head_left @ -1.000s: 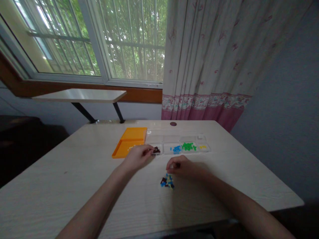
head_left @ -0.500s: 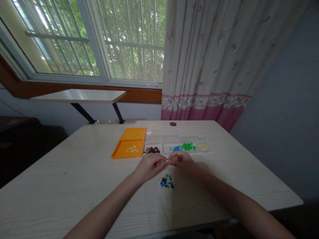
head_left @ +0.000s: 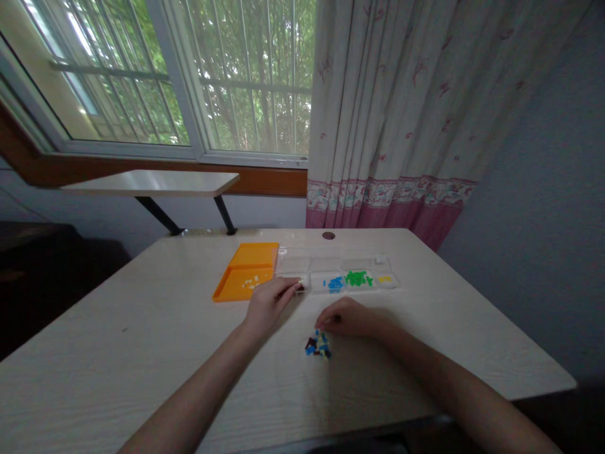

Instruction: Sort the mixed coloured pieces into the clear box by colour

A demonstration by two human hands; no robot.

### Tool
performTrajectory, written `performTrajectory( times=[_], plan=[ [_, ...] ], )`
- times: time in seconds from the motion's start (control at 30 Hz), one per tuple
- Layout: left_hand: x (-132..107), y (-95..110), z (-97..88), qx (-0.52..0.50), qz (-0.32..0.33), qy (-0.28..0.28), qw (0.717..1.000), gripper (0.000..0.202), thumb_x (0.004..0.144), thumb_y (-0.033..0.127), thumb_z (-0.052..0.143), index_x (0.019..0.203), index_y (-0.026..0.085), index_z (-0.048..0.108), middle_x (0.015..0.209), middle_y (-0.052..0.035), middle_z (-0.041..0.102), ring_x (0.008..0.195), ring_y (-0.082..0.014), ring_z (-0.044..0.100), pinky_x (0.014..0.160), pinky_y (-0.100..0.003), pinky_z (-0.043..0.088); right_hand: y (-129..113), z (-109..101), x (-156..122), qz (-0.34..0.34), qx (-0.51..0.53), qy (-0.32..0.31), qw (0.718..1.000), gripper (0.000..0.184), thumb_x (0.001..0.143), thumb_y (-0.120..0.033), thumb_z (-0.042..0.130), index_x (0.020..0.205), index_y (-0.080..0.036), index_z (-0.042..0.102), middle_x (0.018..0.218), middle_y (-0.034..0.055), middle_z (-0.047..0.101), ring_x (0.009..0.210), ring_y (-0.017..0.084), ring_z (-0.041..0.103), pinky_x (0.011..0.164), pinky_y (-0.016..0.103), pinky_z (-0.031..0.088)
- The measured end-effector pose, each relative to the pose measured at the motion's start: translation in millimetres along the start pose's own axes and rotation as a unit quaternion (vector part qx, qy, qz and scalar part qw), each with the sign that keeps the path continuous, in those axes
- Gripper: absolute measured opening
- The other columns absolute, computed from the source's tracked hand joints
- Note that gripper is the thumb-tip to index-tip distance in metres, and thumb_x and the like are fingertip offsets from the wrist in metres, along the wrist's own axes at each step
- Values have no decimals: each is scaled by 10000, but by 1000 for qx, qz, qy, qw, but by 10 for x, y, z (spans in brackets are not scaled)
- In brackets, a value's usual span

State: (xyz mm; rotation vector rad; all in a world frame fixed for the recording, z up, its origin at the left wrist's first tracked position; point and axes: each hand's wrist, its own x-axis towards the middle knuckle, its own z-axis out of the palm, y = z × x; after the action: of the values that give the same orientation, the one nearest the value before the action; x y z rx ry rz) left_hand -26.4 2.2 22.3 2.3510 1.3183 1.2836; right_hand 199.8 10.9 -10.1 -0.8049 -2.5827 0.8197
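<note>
My left hand reaches over the brown bricks in the clear compartment tray, covering most of them. Its thumb and fingers are close together at the tips; what they hold, if anything, is too small to name. Just above the small mixed pile of blue, brown and pale yellow bricks, my right hand is bent in a pinch. Its fingertips meet by the pile's top edge, and anything between them is hidden.
Blue bricks, green bricks and a few yellow bricks lie in other tray compartments. Left of it, an orange case holds white bricks. A raised shelf stands at the table's back left.
My hands were together, fingertips touching around something small and pale. They have parted: the left moved up to the brown bricks, the right came down to the mixed pile.
</note>
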Motion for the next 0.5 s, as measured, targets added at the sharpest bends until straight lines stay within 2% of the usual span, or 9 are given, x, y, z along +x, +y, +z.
performTrajectory(
  times=[0.1,0.23,0.4,0.5],
  plan=[
    [1,5,-4,3,10,4,1000,217,842,296,482,863,165,653,814,-44,687,739,-137,621,682,-210,464,-33,-1,6,4,-8,-10,1000,269,735,-108,493,918,-171,679,840,27,698,695,109,625,665,182,447],
    [6,-40,12,10,3,1,1000,234,848,310,466,883,172,652,844,-43,687,772,-141,621,718,-215,461,-117,-48,4,24,-49,-10,998,245,747,-166,525,939,-192,674,828,15,699,672,109,615,654,181,435],
    [31,-151,38,59,-80,-12,995,286,845,363,442,897,176,651,878,-52,686,793,-166,622,724,-244,457,-153,-79,3,-1,-43,-29,999,282,748,-120,488,942,-202,674,885,10,693,751,113,623,710,179,427],
    [48,-212,42,100,-128,-39,986,314,842,383,422,911,184,655,881,-59,687,782,-184,622,691,-258,450,-141,-81,2,-3,-48,-34,998,264,738,-136,498,927,-195,674,824,7,694,690,103,615,675,173,422]
  ],
)
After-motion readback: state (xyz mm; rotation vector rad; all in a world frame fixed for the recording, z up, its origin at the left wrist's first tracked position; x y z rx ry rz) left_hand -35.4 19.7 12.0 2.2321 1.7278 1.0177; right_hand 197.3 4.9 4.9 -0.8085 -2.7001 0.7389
